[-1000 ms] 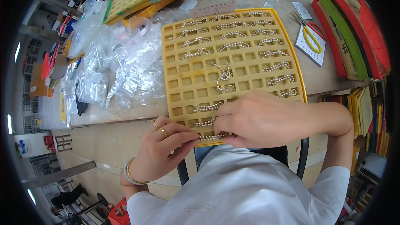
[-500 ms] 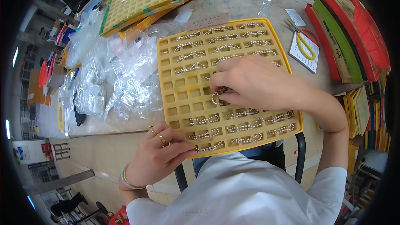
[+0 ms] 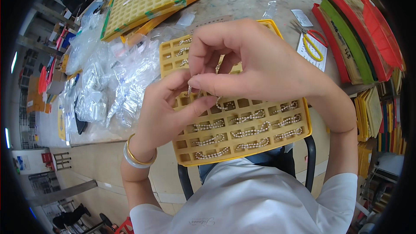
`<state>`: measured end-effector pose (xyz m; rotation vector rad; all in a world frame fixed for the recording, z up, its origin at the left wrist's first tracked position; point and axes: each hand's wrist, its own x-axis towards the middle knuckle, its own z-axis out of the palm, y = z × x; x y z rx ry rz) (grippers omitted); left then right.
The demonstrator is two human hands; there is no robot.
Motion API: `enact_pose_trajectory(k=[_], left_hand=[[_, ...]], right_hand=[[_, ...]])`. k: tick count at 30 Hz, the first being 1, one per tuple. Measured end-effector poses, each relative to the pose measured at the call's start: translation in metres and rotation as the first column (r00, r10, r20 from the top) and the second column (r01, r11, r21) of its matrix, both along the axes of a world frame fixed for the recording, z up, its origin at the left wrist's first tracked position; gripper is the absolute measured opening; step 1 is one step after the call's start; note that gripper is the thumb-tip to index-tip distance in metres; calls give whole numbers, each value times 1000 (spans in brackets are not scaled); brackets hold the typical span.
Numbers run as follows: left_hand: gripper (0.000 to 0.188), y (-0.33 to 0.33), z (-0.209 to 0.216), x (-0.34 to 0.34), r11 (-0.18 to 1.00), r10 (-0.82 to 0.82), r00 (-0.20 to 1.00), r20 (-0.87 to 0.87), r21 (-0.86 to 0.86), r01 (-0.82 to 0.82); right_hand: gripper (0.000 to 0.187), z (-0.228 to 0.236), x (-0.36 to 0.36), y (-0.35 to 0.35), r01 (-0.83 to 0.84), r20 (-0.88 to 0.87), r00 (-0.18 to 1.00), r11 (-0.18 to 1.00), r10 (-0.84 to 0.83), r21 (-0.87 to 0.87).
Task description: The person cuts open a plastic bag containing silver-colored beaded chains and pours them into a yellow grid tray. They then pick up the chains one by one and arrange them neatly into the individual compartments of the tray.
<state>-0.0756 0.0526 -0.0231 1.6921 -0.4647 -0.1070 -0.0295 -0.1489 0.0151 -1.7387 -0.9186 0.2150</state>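
Note:
Above a yellow compartment tray (image 3: 308,117), my two hands meet at their fingertips. My right hand (image 3: 255,63) is closed in a pinch on a silver beaded chain (image 3: 199,92), part of which shows between the fingers. Thumb and fingers of my left hand (image 3: 162,110) pinch at the same chain's end, though the fingers hide the exact contact. Just below the hands, a beaded strand (image 3: 226,105) curls over the compartments; whether it belongs to the held chain, I cannot tell. Several similar beaded chains (image 3: 252,117) lie folded in the tray's near rows. My hands cover much of its middle and far part.
Clear plastic bags (image 3: 130,82) heap up left of the tray. Stacked compartment trays (image 3: 145,0) stand at the far left. Scissors (image 3: 313,47) with red and yellow handles rest on a paper pad (image 3: 318,63) at right, beside upright red trays (image 3: 331,43).
My right hand has lifted from the tray toward the left with a chain. My left hand has risen from the tray's near left corner to meet it.

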Motion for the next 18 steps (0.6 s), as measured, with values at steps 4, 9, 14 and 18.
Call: enact_pose_trajectory(k=[4, 9, 14, 18], left_hand=[[23, 7, -2, 3, 999, -5, 995, -99, 54, 10], [14, 19, 1, -14, 856, 29, 989, 143, 508, -99], [16, 24, -4, -24, 801, -20, 976, 217, 587, -114], [18, 26, -4, -26, 800, -7, 970, 241, 584, -139]], right_hand=[[19, -9, 0, -2, 49, -82, 996, 998, -45, 40], [16, -30, -4, -6, -10, -78, 997, 976, -7, -219], [15, -41, -18, 1, -58, 61, 994, 918, 90, -393], [14, -41, -18, -3, -28, 178, 978, 908, 112, -419]])
